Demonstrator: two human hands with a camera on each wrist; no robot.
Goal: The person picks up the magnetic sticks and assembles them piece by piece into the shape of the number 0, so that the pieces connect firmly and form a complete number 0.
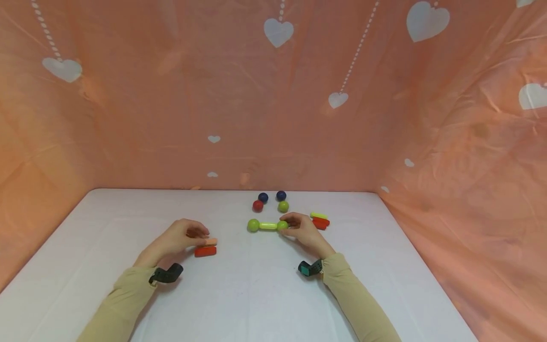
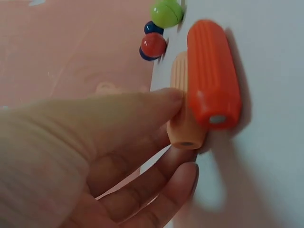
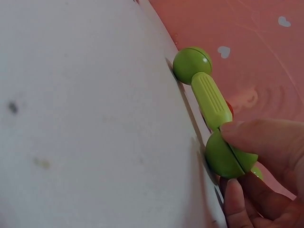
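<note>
Lime rod (image 1: 268,226) lies on the white table (image 1: 256,294) in the head view, a green ball (image 1: 253,225) at each end, right hand (image 1: 304,231) at one. Left wrist: left hand (image 2: 90,147) pinches a peach rod (image 2: 179,71) just beside a red rod (image 2: 212,66). Right wrist: right hand grips its ball; joining seems underway, next likely needing a steady hold there.

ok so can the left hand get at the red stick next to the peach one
Probably yes: the red stick lies right beside the peach stick, nothing covers it, and the left hand is close by, though it pinches the peach stick and may need to let go.
</note>
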